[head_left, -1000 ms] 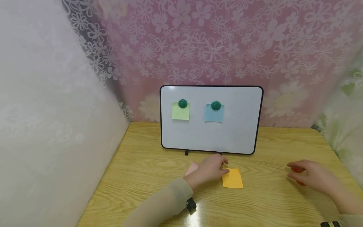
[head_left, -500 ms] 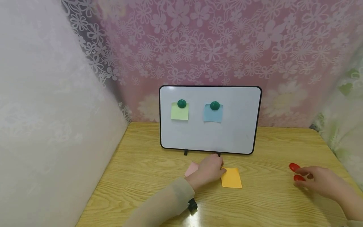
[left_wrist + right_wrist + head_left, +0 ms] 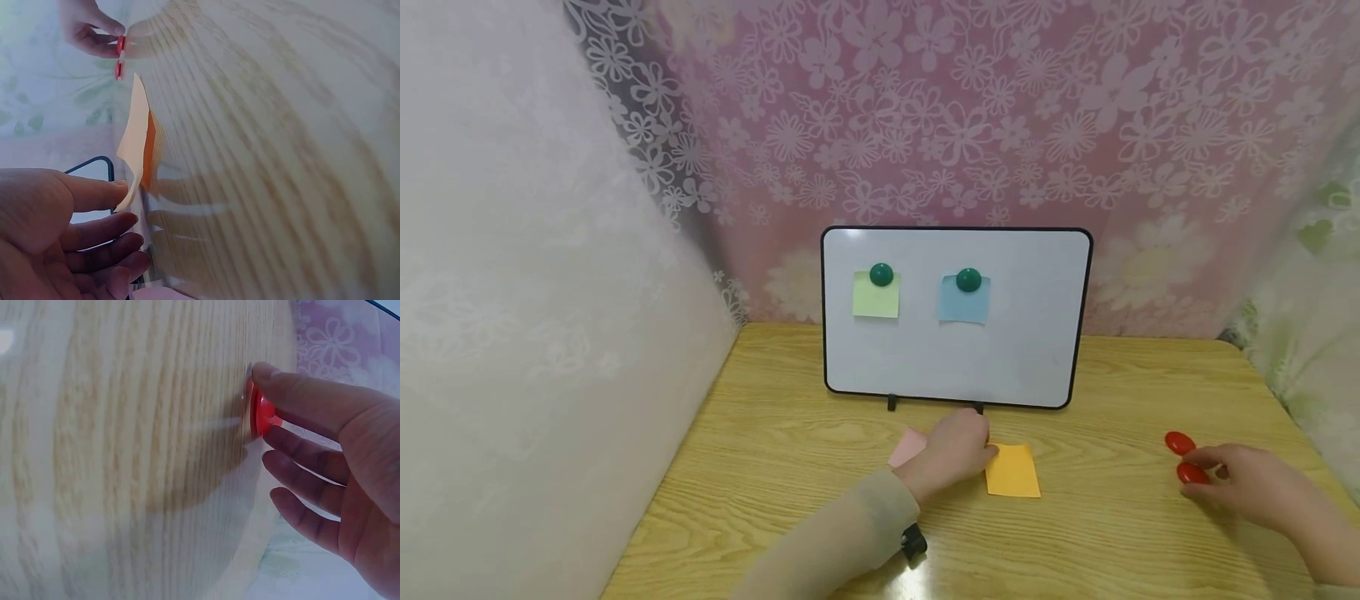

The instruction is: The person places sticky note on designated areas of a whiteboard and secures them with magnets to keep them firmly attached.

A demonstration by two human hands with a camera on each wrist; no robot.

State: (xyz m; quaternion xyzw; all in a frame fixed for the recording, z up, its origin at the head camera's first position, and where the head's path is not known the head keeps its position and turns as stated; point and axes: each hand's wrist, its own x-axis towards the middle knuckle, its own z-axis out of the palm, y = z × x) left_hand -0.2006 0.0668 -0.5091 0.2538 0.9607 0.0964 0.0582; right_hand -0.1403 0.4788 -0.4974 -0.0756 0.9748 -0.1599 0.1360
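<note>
An orange sticky note [image 3: 1012,472] lies on the table, and my left hand [image 3: 951,454] holds its left edge. In the left wrist view the note [image 3: 134,134] curls up toward my thumb and forefinger, which pinch its corner. A pink note [image 3: 907,447] is partly hidden behind that hand. At the right, my right hand [image 3: 1255,487] grips a round red magnet [image 3: 1192,474] by its rim between thumb and forefinger, against the tabletop. A second red magnet [image 3: 1180,442] lies just beyond it.
Behind the notes stands a black-framed whiteboard [image 3: 955,358] on small black feet. Green magnets hold a light green note [image 3: 876,302] and a blue note [image 3: 964,307] on it. A pale draped wall [image 3: 550,333] borders the table [image 3: 760,500] on the left.
My right hand has moved slightly right and toward me, uncovering the farther red magnet, and its fingers have closed on the nearer one. The left hand stays almost still at the orange note.
</note>
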